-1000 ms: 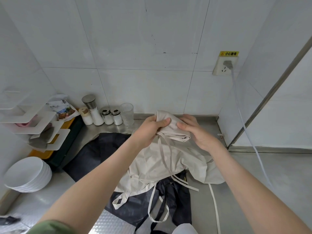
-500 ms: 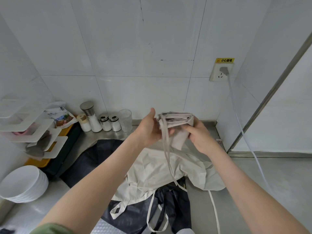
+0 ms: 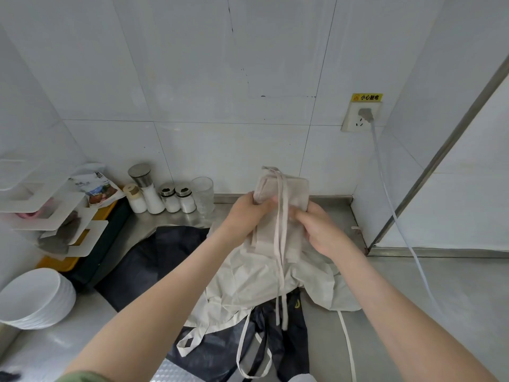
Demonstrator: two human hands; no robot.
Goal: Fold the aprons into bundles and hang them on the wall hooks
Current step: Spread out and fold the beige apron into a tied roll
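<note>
The person is gripping a beige apron (image 3: 293,188), its top folded into a bundle, above the steel counter (image 3: 413,299). The left hand (image 3: 243,213) and right hand (image 3: 316,227) are both curling round it. Its lower cloth is draping over a dark apron (image 3: 165,257). By the wall, two shakers (image 3: 177,201) and a grinder (image 3: 147,191) are holding white grains beside a clear glass (image 3: 203,194).

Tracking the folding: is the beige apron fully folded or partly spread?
Partly folded. The top of the beige apron is a wad held by the left hand and right hand; the rest lies spread over the dark apron.
</note>
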